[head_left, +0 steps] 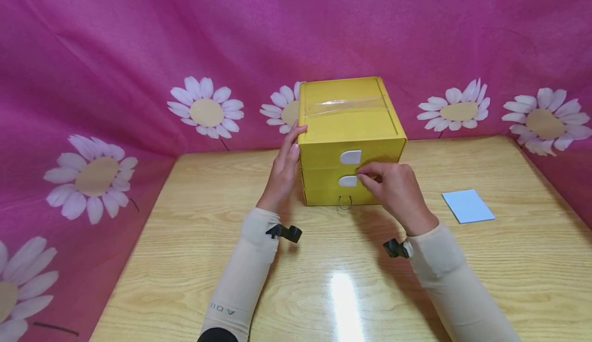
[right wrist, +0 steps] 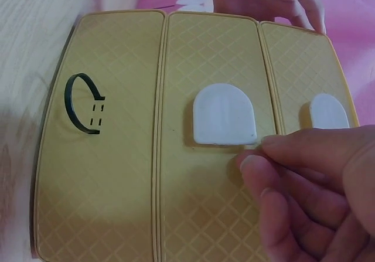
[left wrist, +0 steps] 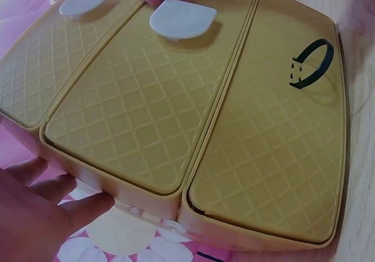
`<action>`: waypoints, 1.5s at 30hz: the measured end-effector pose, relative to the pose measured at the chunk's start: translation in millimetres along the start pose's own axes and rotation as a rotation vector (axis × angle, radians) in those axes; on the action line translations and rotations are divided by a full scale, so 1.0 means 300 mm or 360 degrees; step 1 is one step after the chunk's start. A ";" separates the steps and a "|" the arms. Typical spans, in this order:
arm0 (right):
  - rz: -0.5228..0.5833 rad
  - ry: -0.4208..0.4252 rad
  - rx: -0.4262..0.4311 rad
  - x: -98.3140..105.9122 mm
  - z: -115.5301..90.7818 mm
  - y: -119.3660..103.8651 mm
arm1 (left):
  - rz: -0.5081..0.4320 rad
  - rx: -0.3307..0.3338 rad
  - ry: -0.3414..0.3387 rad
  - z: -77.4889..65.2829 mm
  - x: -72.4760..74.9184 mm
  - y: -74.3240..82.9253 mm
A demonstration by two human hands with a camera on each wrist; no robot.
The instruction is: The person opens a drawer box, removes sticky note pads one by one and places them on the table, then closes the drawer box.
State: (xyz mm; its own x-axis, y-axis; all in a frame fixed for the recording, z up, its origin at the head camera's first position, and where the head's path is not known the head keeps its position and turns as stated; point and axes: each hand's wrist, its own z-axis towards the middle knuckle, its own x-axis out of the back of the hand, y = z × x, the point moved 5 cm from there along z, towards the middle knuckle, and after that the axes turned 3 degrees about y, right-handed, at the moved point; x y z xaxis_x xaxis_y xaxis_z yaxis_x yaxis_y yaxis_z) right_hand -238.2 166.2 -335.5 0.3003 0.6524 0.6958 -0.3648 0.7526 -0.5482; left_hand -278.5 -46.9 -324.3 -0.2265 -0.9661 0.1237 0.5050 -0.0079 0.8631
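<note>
A yellow chest of drawers (head_left: 353,126) stands on the table, with three stacked drawer fronts. The top front carries a white handle (head_left: 350,157), the middle one a second white handle (head_left: 348,181), and the lowest a thin dark loop (right wrist: 73,104). My left hand (head_left: 284,170) rests its spread fingers against the left side of the chest near its top edge. At the right end of the middle handle, my right hand (head_left: 395,188) has thumb and index finger nearly together, pinching at its corner. All the drawers look closed.
A light blue square pad (head_left: 468,206) lies on the wooden table (head_left: 185,260), to the right of the chest. Behind and beside the table hangs a pink cloth (head_left: 277,29) with white flowers. Clear tape (head_left: 344,106) crosses the chest's top.
</note>
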 end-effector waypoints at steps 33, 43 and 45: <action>-0.0064 -0.0033 0.0078 -0.042 -0.002 0.008 | 0.0045 -0.0031 0.0023 0.000 0.001 0.007; -0.0017 -0.0096 -0.0037 -0.048 0.000 0.022 | 0.0088 -0.0002 0.0037 -0.003 0.001 0.010; 0.0008 -0.0110 -0.0058 -0.050 0.001 0.024 | 0.0091 -0.0001 0.0037 -0.003 0.001 0.011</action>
State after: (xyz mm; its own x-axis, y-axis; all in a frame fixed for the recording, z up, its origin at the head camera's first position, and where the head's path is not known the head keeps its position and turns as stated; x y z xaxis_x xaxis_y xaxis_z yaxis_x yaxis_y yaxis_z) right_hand -245.6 161.9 -349.7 0.2364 0.6494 0.7228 -0.3336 0.7529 -0.5674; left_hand -276.2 -47.6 -321.9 -0.1776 -0.9708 0.1613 0.5172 0.0474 0.8546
